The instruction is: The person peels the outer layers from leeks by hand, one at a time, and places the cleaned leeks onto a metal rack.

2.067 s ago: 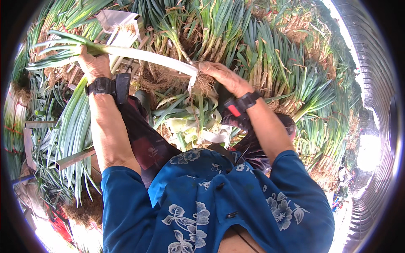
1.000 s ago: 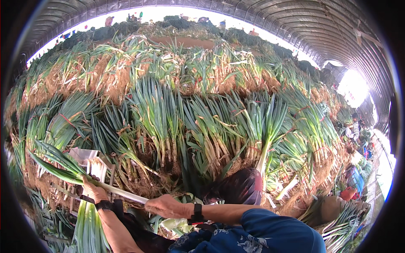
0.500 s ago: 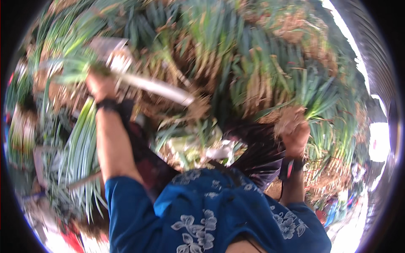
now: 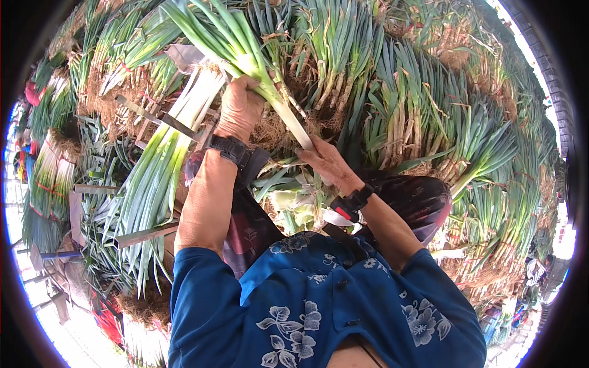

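Observation:
A large green onion (image 4: 286, 116) slants across in front of me, its leaves fanning up to the far left. My left hand (image 4: 241, 107) is closed round it just below where the leaves spread. Lower down, my right hand (image 4: 331, 164) grips the pale end of the stalk; whether roots are there is hidden by the fingers. Just left of my left hand lies a bunch of cleaned green onions (image 4: 169, 147), white stalks pointing away and leaves hanging toward me. It rests across a metal-barred stand (image 4: 144, 235).
Piles of unpeeled green onions (image 4: 399, 116) with brown roots stand across the far side and right. Stripped leaves and peelings (image 4: 291, 205) lie between my knees. Tied bundles (image 4: 52, 175) are at the far left. A single green onion (image 4: 475, 178) lies beside my right knee.
My left hand has brought the green onion from the left toward the middle and tilted it steeper. My right hand has come in from the right, away from a root clump, onto its lower end.

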Demonstrator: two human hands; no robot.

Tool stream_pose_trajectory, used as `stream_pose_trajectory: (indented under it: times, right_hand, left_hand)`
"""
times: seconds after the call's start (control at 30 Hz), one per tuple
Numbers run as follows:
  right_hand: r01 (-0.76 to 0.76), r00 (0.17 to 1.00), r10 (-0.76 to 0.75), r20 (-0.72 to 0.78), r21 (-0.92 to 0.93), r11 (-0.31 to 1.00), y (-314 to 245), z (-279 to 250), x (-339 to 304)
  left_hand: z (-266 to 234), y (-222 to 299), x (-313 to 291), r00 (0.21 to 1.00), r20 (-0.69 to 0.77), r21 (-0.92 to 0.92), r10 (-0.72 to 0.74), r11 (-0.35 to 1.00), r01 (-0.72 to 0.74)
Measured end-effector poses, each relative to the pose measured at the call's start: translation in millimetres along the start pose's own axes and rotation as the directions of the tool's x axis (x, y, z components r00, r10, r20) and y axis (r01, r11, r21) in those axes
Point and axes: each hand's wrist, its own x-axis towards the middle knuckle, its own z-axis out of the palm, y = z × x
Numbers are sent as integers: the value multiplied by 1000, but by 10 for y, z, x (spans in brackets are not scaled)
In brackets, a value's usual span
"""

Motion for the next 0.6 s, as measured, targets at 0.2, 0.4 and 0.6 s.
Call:
stream_pose_trajectory:
  times: [0.2,0.4,0.6]
  right_hand:
    - [-295,956,266,127,416,860,-206,-125,-202]
    - [-189,968,238,-74,403,896,73,-180,-463]
    - [-296,955,227,192,695,655,-167,-190,-658]
  left_hand:
    - [179,-193,42,988,-152,273,-23,960,65]
    - [110,-481,83,987,145,889,-72,447,-98]
    - [92,-519,-128,998,-55,313,37,949,-18]
